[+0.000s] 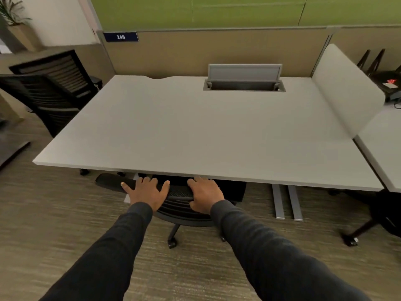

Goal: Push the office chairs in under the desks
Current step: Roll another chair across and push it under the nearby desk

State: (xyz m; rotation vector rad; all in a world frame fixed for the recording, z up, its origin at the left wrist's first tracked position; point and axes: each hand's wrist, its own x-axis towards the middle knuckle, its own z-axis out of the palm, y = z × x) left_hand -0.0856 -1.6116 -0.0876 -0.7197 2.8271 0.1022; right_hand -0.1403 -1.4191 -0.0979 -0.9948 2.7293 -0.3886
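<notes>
White desk (195, 131) over black mesh chair (178, 205)

Floor: carpet (65, 224), brown-grey, streaked weave. Rear: tan partition (173, 53) with grey trim, carrying a dark blue plate (120, 37) reading 246. Green panels (238, 11) above it. Upper left: white wall (56, 20), potted plant (13, 16) in front. Right: rounded white divider screen (347, 90). Light soft and even.
</notes>
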